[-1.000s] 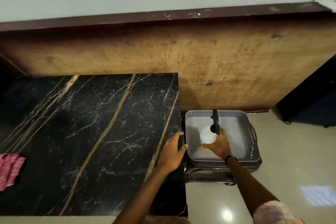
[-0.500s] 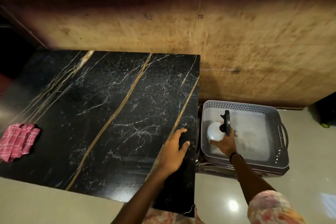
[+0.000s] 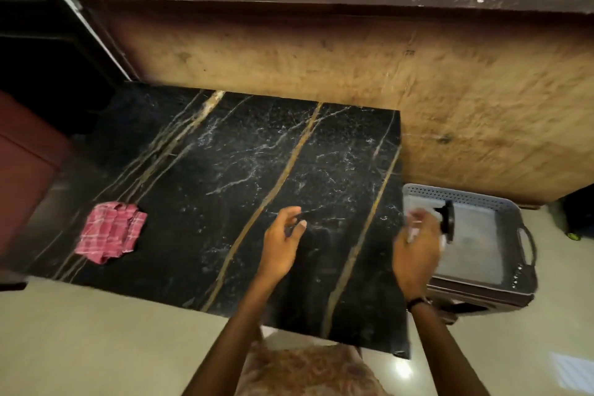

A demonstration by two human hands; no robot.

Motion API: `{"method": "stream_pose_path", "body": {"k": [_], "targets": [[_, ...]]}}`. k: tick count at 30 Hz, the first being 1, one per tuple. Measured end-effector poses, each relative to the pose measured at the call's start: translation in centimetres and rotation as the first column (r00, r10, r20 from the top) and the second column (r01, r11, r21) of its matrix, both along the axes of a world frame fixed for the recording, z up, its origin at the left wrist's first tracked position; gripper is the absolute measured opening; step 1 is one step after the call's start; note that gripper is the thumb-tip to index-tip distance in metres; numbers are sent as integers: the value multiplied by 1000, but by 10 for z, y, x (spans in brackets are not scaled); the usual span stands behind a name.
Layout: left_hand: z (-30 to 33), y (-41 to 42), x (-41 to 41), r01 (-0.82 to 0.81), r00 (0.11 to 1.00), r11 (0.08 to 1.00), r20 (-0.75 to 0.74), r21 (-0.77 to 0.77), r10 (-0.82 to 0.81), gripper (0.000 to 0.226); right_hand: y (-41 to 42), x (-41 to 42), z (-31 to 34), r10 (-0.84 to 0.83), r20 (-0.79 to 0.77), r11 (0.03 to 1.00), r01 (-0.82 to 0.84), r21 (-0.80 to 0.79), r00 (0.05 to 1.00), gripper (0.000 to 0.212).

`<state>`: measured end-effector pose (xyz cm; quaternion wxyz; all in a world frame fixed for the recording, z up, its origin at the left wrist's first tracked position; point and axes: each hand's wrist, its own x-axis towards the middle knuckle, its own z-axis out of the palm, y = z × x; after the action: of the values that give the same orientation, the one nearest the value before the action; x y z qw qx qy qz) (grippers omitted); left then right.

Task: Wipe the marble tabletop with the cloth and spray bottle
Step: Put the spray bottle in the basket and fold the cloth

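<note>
Lower centre: left hand [image 3: 281,243], fingers loosely spread, holding nothing, above marble tabletop [image 3: 225,177]. Lower right: right hand [image 3: 418,251] wrapped round blurred spray bottle [image 3: 445,222], at tabletop's right edge. Left of frame: crumpled pink checked cloth [image 3: 111,231] lying on tabletop. Right: grey basket [image 3: 514,267]. Beyond: wooden board [image 3: 353,51].

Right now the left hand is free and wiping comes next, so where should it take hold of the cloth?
Grasp the cloth at its bunched top middle, pinching from above. It lies crumpled and low on the tabletop near the left edge, with no rim or handle, so raised folds give the fingers something to gather. The open left hand would probably reach leftward; the right hand holds the bottle.
</note>
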<state>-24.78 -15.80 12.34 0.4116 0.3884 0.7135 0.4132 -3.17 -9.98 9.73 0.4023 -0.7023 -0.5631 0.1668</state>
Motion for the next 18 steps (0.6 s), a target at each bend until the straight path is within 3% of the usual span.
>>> {"method": "stream_pose_path", "body": {"k": [4,8,11,14,18], "targets": [[3,-45,-114,-261,965,965,-25,-10,261,27,-22,-150,17,463,-105,877,-472,-94,880,24],[-2,-85,-233,-460,880,888,-141,-17,454,29,-53,-296,17,752,-233,567,-785,-248,617,26],[-11,-107,-309,-465,854,880,-309,-98,417,38,-75,-379,10,826,-275,377,-845,-380,492,32],[-23,-117,-362,-450,837,858,-451,-246,310,50,-85,-432,2,842,-299,286,-842,-458,449,38],[-39,-121,-396,-349,914,867,-333,-355,232,55,-94,-465,-12,863,-304,196,-822,-534,404,56]]}}
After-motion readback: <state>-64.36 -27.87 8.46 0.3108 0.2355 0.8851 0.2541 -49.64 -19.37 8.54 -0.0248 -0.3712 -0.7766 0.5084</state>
